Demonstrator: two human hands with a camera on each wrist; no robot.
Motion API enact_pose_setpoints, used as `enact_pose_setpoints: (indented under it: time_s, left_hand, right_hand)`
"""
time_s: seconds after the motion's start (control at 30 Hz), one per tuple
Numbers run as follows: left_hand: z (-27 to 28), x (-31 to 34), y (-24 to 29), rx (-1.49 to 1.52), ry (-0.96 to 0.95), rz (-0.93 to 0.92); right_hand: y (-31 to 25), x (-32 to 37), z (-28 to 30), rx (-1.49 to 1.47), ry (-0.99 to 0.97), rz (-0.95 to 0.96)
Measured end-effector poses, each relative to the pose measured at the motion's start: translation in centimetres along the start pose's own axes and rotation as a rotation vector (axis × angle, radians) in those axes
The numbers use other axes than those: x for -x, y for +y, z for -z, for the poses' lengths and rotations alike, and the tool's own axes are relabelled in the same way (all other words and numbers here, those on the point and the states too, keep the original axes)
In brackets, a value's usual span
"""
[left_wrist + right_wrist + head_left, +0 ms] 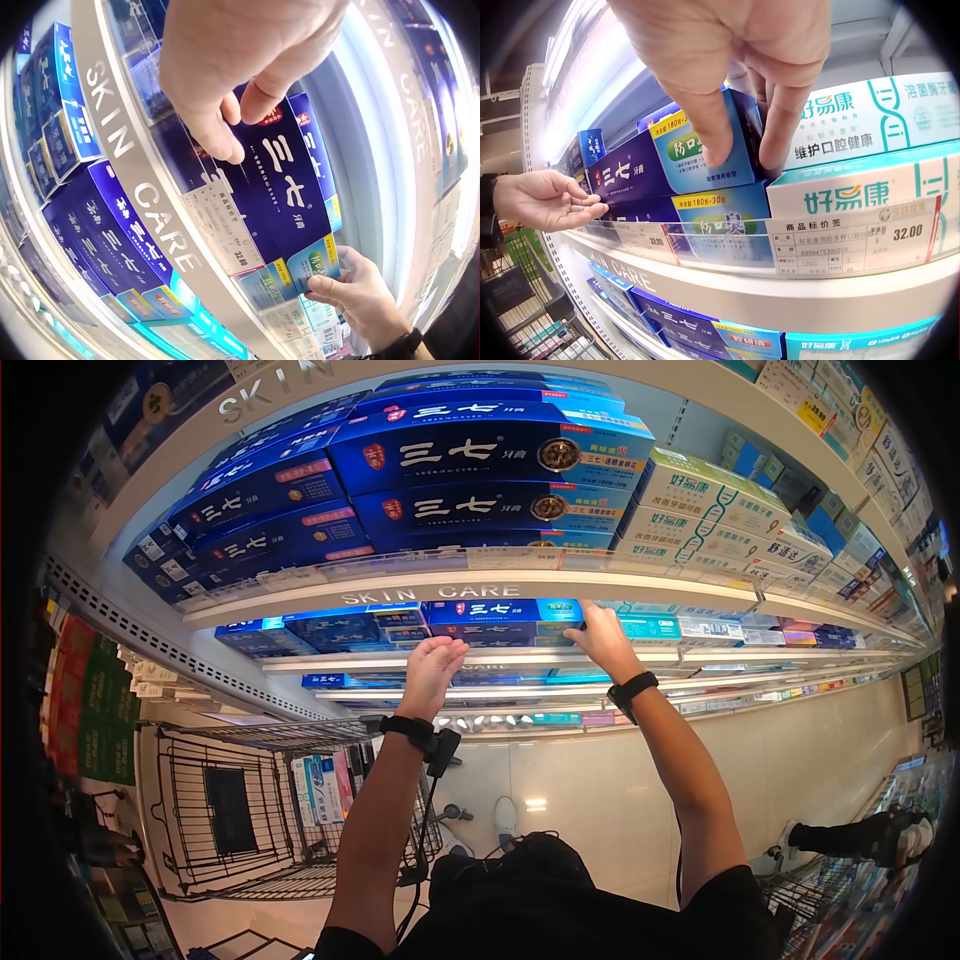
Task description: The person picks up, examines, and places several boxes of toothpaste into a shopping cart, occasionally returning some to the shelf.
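A dark blue toothpaste box (634, 171) with a light blue end lies on top of a matching box (724, 223) on the middle shelf. My right hand (608, 643) grips its right end, the thumb on the front face and fingers around the end in the right wrist view. My left hand (435, 670) is at the left part of the same box, its fingertips close together, loosely bent and right at the front face. In the left wrist view that hand covers part of the box front (281, 180).
White-and-teal toothpaste boxes (866, 124) stand directly right of the gripped box. A price-tag rail (855, 238) runs along the shelf front. Overhead, an upper shelf edge (440, 594) juts out below stacked blue boxes (440, 455). A wire shopping cart (225, 810) stands at left.
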State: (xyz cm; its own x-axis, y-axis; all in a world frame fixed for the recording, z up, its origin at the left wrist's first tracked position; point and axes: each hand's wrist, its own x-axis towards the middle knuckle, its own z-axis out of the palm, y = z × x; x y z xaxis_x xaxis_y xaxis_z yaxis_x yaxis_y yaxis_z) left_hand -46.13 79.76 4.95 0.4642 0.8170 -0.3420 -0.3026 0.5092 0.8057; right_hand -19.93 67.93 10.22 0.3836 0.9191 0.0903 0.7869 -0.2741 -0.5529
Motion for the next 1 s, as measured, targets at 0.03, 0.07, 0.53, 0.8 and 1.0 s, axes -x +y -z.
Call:
enact_pose_setpoints:
  time_s: [0.03, 0.07, 0.53, 0.8, 1.0]
  left_hand:
    - [-0.04, 0.01, 0.05, -0.005, 0.000, 0.000]
    - [-0.07, 0.03, 0.11, -0.007, 0.001, 0.001]
    - [0.25, -0.23, 0.01, -0.024, -0.004, -0.005]
    - [0.31, -0.42, -0.14, -0.005, -0.010, -0.011]
    - [0.28, -0.35, -0.14, -0.008, -0.014, -0.016]
  right_hand:
    - [0.06, -0.03, -0.01, -0.006, 0.000, -0.004]
    - [0.16, -0.10, -0.04, -0.002, -0.002, -0.005]
    - [0.60, -0.05, -0.31, 0.012, 0.077, 0.058]
    - [0.40, -0.01, 0.00, -0.014, 0.022, 0.019]
    - [0.34, 0.17, -0.02, -0.013, 0.048, 0.048]
